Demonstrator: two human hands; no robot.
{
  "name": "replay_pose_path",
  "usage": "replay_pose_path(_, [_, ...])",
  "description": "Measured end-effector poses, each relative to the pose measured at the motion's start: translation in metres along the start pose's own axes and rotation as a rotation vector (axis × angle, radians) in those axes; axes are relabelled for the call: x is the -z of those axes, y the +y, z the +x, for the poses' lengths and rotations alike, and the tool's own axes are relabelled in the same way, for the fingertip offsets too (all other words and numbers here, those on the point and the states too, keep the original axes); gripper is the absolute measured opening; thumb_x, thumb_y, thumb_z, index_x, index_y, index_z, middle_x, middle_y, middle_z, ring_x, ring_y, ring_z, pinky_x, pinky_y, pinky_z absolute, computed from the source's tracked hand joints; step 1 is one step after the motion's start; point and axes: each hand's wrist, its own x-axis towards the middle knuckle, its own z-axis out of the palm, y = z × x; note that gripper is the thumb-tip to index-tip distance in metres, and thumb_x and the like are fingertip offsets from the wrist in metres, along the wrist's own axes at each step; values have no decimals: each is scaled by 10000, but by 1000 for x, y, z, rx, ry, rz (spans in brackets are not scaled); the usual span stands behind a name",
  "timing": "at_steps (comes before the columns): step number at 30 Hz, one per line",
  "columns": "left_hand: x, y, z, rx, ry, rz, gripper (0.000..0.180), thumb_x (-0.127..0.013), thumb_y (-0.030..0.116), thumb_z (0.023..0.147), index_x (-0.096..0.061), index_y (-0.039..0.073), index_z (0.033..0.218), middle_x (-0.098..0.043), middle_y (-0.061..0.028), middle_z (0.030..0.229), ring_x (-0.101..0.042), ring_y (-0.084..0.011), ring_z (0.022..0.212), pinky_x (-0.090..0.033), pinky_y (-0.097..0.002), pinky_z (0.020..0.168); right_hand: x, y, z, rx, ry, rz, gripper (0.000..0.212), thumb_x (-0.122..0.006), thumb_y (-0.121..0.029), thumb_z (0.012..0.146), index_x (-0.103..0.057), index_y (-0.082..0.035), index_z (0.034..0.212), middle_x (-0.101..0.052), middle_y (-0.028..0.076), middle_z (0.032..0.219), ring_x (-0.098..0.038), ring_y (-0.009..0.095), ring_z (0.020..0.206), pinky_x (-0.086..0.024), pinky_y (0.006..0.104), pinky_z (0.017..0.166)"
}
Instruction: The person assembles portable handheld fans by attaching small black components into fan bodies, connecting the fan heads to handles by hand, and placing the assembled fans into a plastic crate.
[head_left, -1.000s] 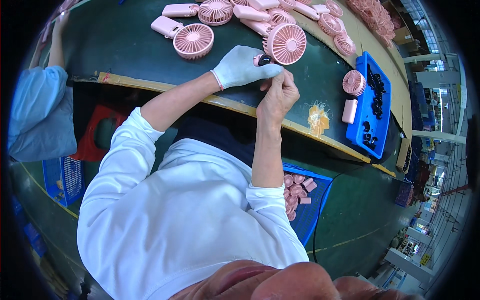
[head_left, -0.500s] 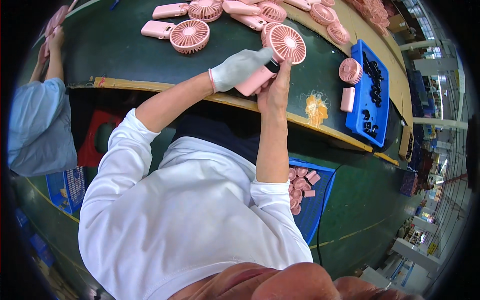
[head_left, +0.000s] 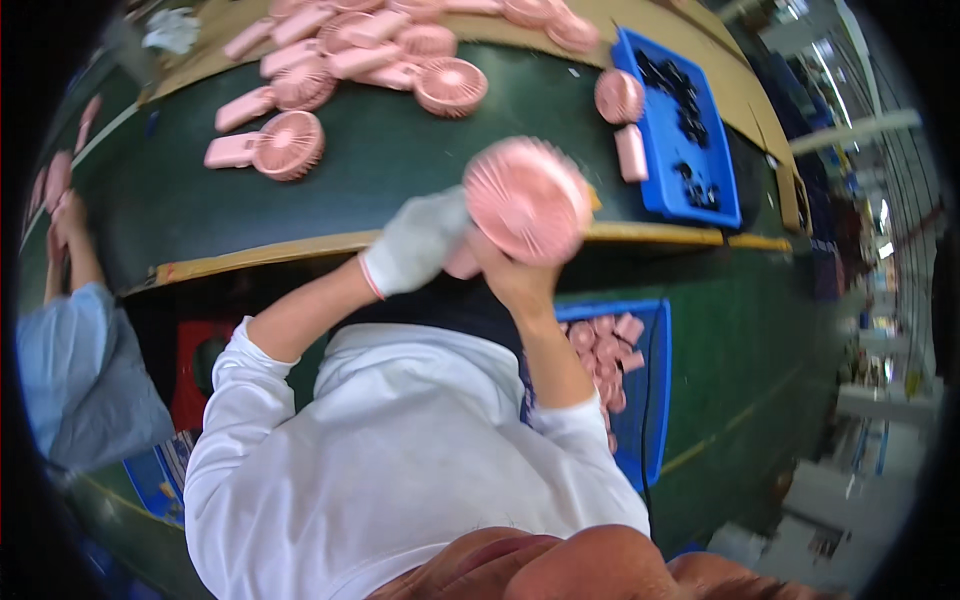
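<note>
A pink handheld fan [head_left: 528, 200] is held between my two hands above the near edge of the green table [head_left: 390, 170]. My left hand [head_left: 418, 243], in a pale grey glove, is closed at the fan's handle side. Bare, my right hand [head_left: 518, 283] grips the fan from below, just under its round head. The fan's ribbed head faces up and is blurred by motion; most of the handle is hidden by the hands. Farther off on the table lie several similar pink fans [head_left: 450, 87], and one more fan [head_left: 620, 97] rests against the blue tray.
The blue tray [head_left: 650, 150] at the right holds small black parts [head_left: 690, 110]. Below the table edge, a blue basket [head_left: 655, 400] contains pink fans. A co-worker in a light blue top [head_left: 90, 370] sits at the left, hands on pink pieces. Cardboard [head_left: 190, 75] lines the table's back.
The fan has come nearer to me and tilted, its head now larger in view. Both hands moved with it, still holding it. The whole view has shifted, showing more of the table's far side.
</note>
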Motion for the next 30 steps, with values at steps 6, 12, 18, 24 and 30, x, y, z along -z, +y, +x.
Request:
replay_pose_path(6, [94, -4, -41, -1, 381, 339, 499, -384, 435, 969, -582, -17, 1045, -608, -179, 1002, -613, -325, 938, -476, -374, 840, 120, 38, -78, 125, -176, -652, 179, -728, -28, 707, -639, 1, 860, -620, 150, 1017, -594, 295, 944, -480, 386, 821])
replay_pose_path(12, [174, -66, -79, 274, 392, 980, 328, -553, 271, 866, -611, 28, 1079, -609, -161, 1069, -569, -336, 1006, -471, -389, 862, 210, 53, -199, -533, -8, -941, 263, -755, -124, 704, -628, 33, 874, -621, 202, 936, -599, 359, 856, -464, 420, 734])
replay_pose_path(18, [191, -71, -66, 429, -125, 993, 383, -572, 345, 842, -603, 76, 1113, -603, -129, 951, -569, -318, 949, -475, -418, 799, 308, 89, -393, -1430, -190, -1183, 420, -679, -352, 777, -655, 30, 949, -657, 224, 814, -639, 390, 740, -485, 476, 674])
replay_pose_path(24, [158, -73, -39, 444, -127, 875, 307, -680, 373, 754, -612, 91, 854, -545, -80, 781, -573, -289, 757, -470, -394, 656, 311, 106, -400, -944, -321, -1067, 386, -585, -287, 855, -596, -43, 1153, -645, 225, 825, -632, 367, 751, -482, 452, 635])
replay_pose_path(30, [95, -60, 15, 92, -124, 844, 399, -788, 397, 613, -610, 101, 812, -521, -58, 746, -554, -249, 729, -462, -362, 616, 153, 57, -95, -318, -154, -647, 125, -678, -68, 804, -600, 14, 855, -570, 172, 737, -583, 327, 676, -472, 375, 621])
